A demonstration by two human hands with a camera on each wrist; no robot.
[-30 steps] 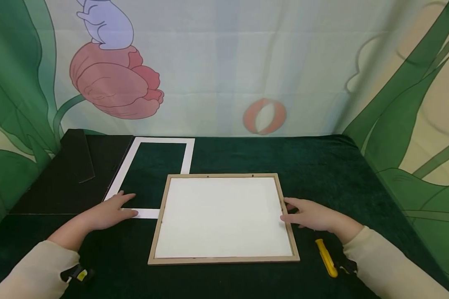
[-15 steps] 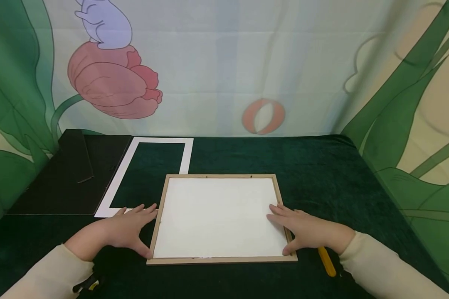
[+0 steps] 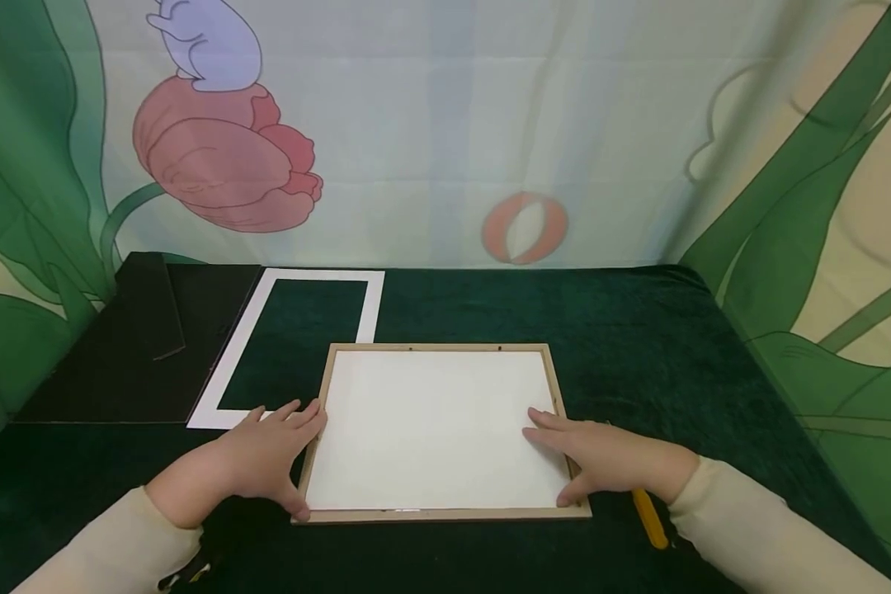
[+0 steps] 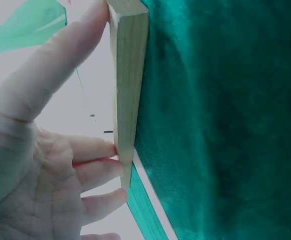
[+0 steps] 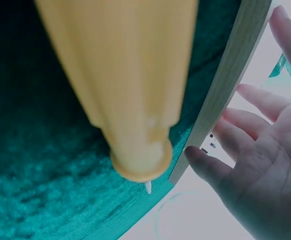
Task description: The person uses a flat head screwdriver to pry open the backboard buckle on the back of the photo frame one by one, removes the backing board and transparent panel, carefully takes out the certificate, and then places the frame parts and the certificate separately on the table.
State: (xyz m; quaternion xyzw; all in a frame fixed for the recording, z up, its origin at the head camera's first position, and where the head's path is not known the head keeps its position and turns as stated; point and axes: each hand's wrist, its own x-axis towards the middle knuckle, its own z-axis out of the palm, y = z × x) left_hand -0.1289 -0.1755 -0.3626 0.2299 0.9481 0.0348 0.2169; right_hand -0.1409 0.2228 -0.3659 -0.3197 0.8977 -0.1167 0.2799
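A light wooden picture frame (image 3: 445, 516) lies flat on the green cloth, filled by a white panel (image 3: 431, 429). My left hand (image 3: 271, 458) spreads along the frame's left side, thumb by the near corner and fingertips on the wood. On the opposite side, my right hand (image 3: 609, 455) rests with its fingers extended over the panel and its thumb by the near right corner. Both wrist views show the fingers against the frame's edge. A yellow-handled tool, which looks like a screwdriver (image 3: 649, 520), lies beside the right wrist, partly hidden by it.
Behind the frame at left lies a white mat border (image 3: 327, 275) with a rectangular opening, partly covered by the frame. Next to it is a black backing board (image 3: 89, 371) with a stand flap (image 3: 159, 322). A printed curtain (image 3: 416, 148) hangs behind the table.
My left hand has moved right from the mat onto the frame's left side. My right hand has shifted from the right edge to spread further over the panel. The frame has hardly moved.
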